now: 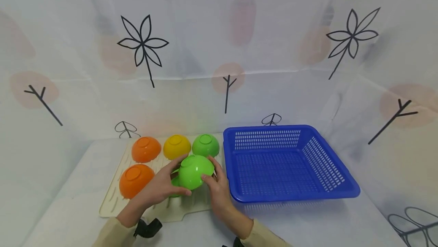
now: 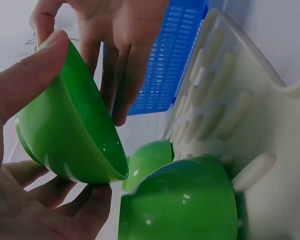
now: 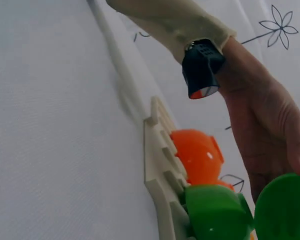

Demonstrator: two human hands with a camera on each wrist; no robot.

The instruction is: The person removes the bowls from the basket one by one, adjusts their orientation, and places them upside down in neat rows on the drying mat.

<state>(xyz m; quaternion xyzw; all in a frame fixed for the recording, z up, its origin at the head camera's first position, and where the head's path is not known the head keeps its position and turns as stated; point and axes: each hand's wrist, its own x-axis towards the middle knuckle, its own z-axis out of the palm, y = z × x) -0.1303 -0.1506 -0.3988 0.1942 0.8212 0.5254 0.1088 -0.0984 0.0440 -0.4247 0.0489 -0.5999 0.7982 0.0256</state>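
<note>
A bright green bowl is held up between both hands, tilted, its foot ring toward the upper left in the head view. The left hand grips it, thumb on one side and fingers on the other, as the left wrist view shows. At its opposite edge, the right hand holds the rim between thumb and fingers. Below the held bowl, a second green bowl rests on the cream drying rack, mostly hidden in the head view. The right wrist view shows the left hand at the bowl.
Upside down on the rack stand two orange bowls, a yellow bowl and another green bowl. Right of the rack sits a blue plastic basket with perforated walls. A patterned cloth hangs behind.
</note>
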